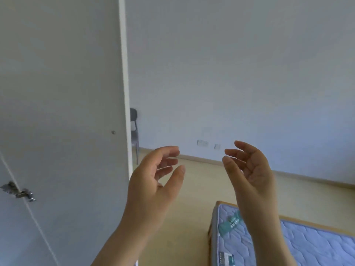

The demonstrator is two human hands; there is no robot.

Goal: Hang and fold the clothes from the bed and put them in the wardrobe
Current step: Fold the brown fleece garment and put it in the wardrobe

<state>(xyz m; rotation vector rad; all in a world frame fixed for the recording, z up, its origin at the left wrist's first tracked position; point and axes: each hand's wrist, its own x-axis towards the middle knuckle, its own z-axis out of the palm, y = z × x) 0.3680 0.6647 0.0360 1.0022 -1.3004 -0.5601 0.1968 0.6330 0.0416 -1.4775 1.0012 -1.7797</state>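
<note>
Holding both hands up at chest height, the person has nothing in either one. The left hand (153, 181) and the right hand (249, 173) face each other, well apart, fingers loosely curved and thumbs free, both empty.

No clothes show from where I look. The corner of the bed (311, 244) at the lower right carries only a bare quilted mattress with a label on it, and the rest of the bed runs out of view, so any garments would lie further along it or are already put away; I cannot tell which. The wardrobe (63, 89) stands just to the left, a tall white panel with a small knob (113, 132) near its edge and a metal hinge (18, 191) low down, which suggests an open door.

I would expect the clothes to be light, soft and limp, sagging wherever they are not held, and not fragile. A top is best pinched at both shoulder seams so that it drops straight. Trousers want the waistband. Smooth fabric may slide off a hanger.

Which way a garment points, and its long axis, cannot be told here. Once lifted by the shoulders, its length should hang straight down, matching the upright wardrobe.

A dark chair (134, 120) stands by the far wall.
</note>
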